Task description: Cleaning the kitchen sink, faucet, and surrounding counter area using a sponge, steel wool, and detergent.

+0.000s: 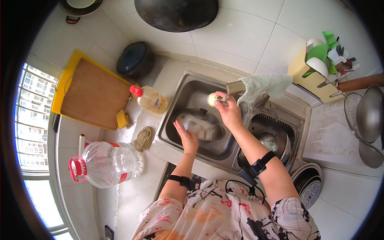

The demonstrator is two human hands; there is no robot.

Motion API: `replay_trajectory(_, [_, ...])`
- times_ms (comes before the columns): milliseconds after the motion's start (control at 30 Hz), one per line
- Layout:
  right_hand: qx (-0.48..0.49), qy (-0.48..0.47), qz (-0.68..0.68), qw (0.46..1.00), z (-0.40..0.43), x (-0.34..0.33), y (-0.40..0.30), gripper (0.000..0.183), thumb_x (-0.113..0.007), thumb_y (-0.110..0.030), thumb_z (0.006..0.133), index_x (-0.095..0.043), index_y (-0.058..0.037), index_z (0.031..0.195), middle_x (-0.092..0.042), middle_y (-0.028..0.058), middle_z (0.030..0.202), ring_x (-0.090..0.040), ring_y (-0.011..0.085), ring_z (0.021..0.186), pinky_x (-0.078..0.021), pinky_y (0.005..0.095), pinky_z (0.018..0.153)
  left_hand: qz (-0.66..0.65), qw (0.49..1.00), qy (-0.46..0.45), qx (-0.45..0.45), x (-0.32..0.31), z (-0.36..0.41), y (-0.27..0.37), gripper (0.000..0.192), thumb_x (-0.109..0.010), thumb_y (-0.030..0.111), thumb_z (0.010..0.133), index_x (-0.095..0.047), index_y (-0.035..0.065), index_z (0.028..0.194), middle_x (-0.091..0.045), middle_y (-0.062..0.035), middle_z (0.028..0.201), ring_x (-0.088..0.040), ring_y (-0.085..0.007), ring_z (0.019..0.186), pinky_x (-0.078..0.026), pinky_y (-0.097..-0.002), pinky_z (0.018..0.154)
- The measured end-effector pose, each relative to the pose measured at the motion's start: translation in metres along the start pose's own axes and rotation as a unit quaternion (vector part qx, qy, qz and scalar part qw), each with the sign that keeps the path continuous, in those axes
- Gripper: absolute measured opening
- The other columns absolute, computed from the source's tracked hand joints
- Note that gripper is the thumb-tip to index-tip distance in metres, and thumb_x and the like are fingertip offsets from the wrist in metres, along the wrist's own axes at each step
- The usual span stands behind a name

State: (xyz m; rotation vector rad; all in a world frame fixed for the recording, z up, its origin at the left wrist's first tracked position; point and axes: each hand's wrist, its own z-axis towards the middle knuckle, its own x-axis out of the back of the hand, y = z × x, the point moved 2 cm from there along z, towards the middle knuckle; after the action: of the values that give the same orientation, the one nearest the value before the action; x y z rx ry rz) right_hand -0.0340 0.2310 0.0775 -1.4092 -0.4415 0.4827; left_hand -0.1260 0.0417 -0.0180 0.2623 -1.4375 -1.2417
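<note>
My right hand (230,113) grips the tap's spray head (213,99), a cream nozzle on a short metal neck, over the left sink basin (216,150). Below it, a domed metal lid (201,120) with a dark knob lies in that basin. Whether a pan is under the lid cannot be seen. My left hand (188,141) is at the lid's near-left edge with its fingers stretched out. It seems to hold nothing; whether it touches the lid is unclear. A pale green cloth (265,87) drapes over the tap (235,87).
Metal bowls (270,141) sit in the right basin's rack. Left of the sink are a dish-soap bottle (153,100), a crumpled rag (144,138), a yellow sponge (122,119) and a large plastic water bottle (105,163). A utensil holder (312,76) stands at the right.
</note>
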Motion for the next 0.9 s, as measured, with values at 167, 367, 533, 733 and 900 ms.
replay_trajectory(167, [-0.062,-0.106,-0.004,0.992,-0.009,0.002,-0.014,0.03,-0.066,-0.01,0.09,-0.061,-0.0024,0.118,-0.064,0.0077,0.112,-0.061,0.0141,0.1,-0.051,0.0284,0.087,-0.002,0.998,-0.045,-0.05,-0.008,0.014,0.021,0.081,-0.043,-0.011,0.079,-0.005,-0.003,0.15,0.0,-0.0324,0.155,-0.008,-0.0466,0.144,-0.017,-0.0449,0.117])
replay_trajectory(367, [-0.064,-0.08,-0.035,0.994,-0.012,0.021,-0.012,0.031,-0.069,-0.018,0.085,-0.066,-0.0041,0.112,-0.065,0.0062,0.092,-0.061,0.0128,0.082,-0.049,0.0291,0.077,-0.268,0.95,-0.115,0.116,-0.033,0.036,0.042,0.076,-0.042,-0.01,0.082,-0.021,0.012,0.152,-0.021,-0.0243,0.154,-0.02,-0.0367,0.145,-0.021,-0.0402,0.116])
replay_trajectory(533, [-0.036,-0.065,-0.067,0.995,-0.014,0.014,-0.013,0.031,-0.068,-0.021,0.085,-0.066,-0.006,0.112,-0.063,0.0058,0.093,-0.059,0.0161,0.082,-0.0484,0.0296,0.077,-0.171,0.957,-0.202,0.12,-0.062,0.05,0.047,0.041,-0.042,-0.001,0.091,-0.059,0.0065,0.128,-0.051,-0.0184,0.136,-0.049,-0.0264,0.125,-0.039,-0.034,0.101])
replay_trajectory(733, [-0.066,-0.071,-0.114,0.989,-0.013,0.018,-0.021,0.032,-0.066,-0.023,0.084,-0.065,-0.0079,0.112,-0.064,0.0117,0.1,-0.063,0.0236,0.087,-0.0488,0.0348,0.08,-0.367,0.874,-0.114,0.297,-0.066,0.069,0.059,0.046,-0.044,0.004,0.094,-0.048,0.0104,0.139,-0.061,-0.0134,0.122,-0.059,-0.0162,0.102,-0.046,-0.0287,0.086])
replay_trajectory(900, [-0.053,-0.077,-0.063,0.994,-0.012,0.008,-0.02,0.029,-0.068,-0.016,0.086,-0.065,-0.0041,0.112,-0.061,0.0059,0.099,-0.056,0.0137,0.09,-0.046,0.0306,0.083,-0.386,0.869,0.034,0.309,-0.078,0.072,0.034,0.061,-0.044,-0.001,0.092,-0.025,0.0113,0.149,-0.05,-0.014,0.13,-0.057,-0.0221,0.105,-0.05,-0.032,0.082])
